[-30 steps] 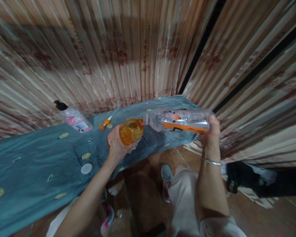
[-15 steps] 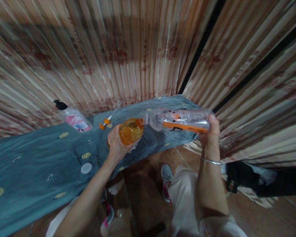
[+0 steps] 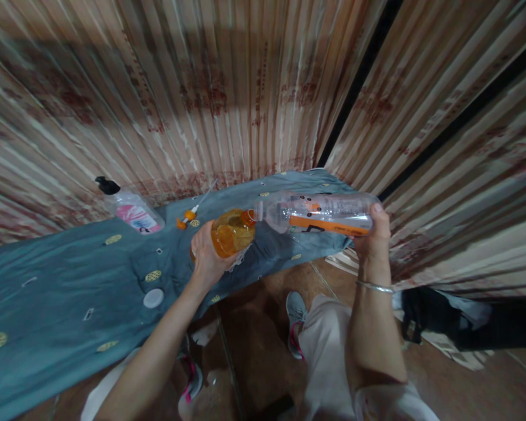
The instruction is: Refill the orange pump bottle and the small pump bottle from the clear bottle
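Note:
My left hand (image 3: 210, 254) is wrapped round an amber bottle (image 3: 233, 233), tilted so its orange neck points up and to the right. Lying almost level, a clear plastic bottle (image 3: 315, 213) with an orange-striped label has its mouth against that neck. My right hand (image 3: 372, 231) grips the clear bottle by its base, thumb on the near end. An orange pump head (image 3: 186, 217) with a thin tube rests on the cloth behind my left hand. Whether liquid runs between the two mouths I cannot tell.
A pump bottle (image 3: 138, 213) with a pink label and black top lies to the left. Nearer me is a white cap (image 3: 153, 298) on the teal cloth (image 3: 61, 292). Pleated curtains (image 3: 228, 105) hang behind and to the right. My shoe (image 3: 296, 321) shows on the tiled floor.

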`<state>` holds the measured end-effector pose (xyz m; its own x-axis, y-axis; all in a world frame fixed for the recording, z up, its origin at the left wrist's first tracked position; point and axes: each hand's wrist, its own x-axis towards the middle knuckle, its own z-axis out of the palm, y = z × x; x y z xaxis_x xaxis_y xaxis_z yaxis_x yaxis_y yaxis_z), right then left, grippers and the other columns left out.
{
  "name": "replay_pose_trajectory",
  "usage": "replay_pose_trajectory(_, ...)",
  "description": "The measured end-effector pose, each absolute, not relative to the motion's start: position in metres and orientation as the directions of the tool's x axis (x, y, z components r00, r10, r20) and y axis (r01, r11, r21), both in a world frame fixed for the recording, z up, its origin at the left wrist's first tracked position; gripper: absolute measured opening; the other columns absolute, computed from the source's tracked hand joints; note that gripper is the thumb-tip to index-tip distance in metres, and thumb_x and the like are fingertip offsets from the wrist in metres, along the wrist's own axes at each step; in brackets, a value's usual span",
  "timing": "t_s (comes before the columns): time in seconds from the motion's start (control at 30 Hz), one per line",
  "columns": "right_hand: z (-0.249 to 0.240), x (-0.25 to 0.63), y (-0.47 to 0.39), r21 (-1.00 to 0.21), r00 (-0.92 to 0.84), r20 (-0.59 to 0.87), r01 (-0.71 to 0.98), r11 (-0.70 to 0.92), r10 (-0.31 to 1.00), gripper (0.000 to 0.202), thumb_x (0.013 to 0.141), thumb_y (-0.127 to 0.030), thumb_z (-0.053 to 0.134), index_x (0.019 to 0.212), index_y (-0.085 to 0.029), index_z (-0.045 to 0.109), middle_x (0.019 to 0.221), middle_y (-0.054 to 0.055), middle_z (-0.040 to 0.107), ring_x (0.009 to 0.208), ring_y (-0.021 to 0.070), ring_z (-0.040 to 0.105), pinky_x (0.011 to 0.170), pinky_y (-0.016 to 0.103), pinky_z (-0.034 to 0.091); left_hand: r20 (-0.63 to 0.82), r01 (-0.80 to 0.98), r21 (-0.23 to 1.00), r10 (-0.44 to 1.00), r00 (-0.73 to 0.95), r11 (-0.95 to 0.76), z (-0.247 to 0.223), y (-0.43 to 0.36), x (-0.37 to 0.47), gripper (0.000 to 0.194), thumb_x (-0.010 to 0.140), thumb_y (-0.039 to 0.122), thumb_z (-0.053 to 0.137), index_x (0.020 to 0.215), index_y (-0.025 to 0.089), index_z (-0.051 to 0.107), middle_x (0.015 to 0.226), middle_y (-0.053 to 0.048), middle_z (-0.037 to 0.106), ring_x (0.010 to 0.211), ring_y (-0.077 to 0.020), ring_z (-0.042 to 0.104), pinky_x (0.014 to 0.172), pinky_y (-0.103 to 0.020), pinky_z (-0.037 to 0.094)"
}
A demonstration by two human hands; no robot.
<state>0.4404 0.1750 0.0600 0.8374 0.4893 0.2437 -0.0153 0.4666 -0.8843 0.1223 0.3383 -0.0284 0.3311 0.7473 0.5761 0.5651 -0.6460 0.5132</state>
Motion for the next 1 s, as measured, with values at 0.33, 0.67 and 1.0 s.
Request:
replay_pose_trajectory(0.33, 0.0685, 0.4327, 0.1743, -0.887, 0.866, 0.185, -0.057, 0.459, 0.465, 0.041, 0.058, -0.059, 0.076, 0.071, -0.021, 0.065, 0.052, -0.002, 0.052, 0.056, 0.0201, 0.06, 0.034, 0.027, 0.038, 0.571, 0.57, 0.513, 0.751, 0.332, -0.642, -0.0273, 0.3371, 0.1229, 0.098, 0.06, 0.041, 0.091, 0.143, 0.017, 0.045, 0.136, -0.021, 0.064, 0.129, -0.0434, 0.062, 0.112, -0.057, 0.046)
replay_pose_trajectory(0.67, 0.0684, 0.4327, 0.1737, -0.878, 0.856, 0.189, -0.073, 0.474, 0.482, 0.039, 0.06, -0.056, 0.077, 0.074, -0.021, 0.066, 0.053, -0.002, 0.053, 0.054, 0.0193, 0.059, 0.034, 0.027, 0.039, 0.566, 0.576, 0.514, 0.755, 0.33, -0.636, -0.0287, 0.3384, 0.1219, 0.099, 0.058, 0.037, 0.092, 0.143, 0.017, 0.047, 0.138, -0.021, 0.064, 0.129, -0.0429, 0.062, 0.112, -0.058, 0.047)
replay_pose_trajectory(1.0, 0.0675, 0.4342, 0.1741, -0.879, 0.855, 0.198, -0.061, 0.473, 0.479, 0.041, 0.061, -0.057, 0.076, 0.075, -0.02, 0.066, 0.053, -0.002, 0.051, 0.052, 0.019, 0.057, 0.034, 0.027, 0.037, 0.566, 0.573, 0.518, 0.757, 0.327, -0.635, -0.0249, 0.336, 0.1235, 0.096, 0.058, 0.037, 0.092, 0.141, 0.018, 0.047, 0.137, -0.02, 0.065, 0.129, -0.043, 0.063, 0.112, -0.057, 0.047)
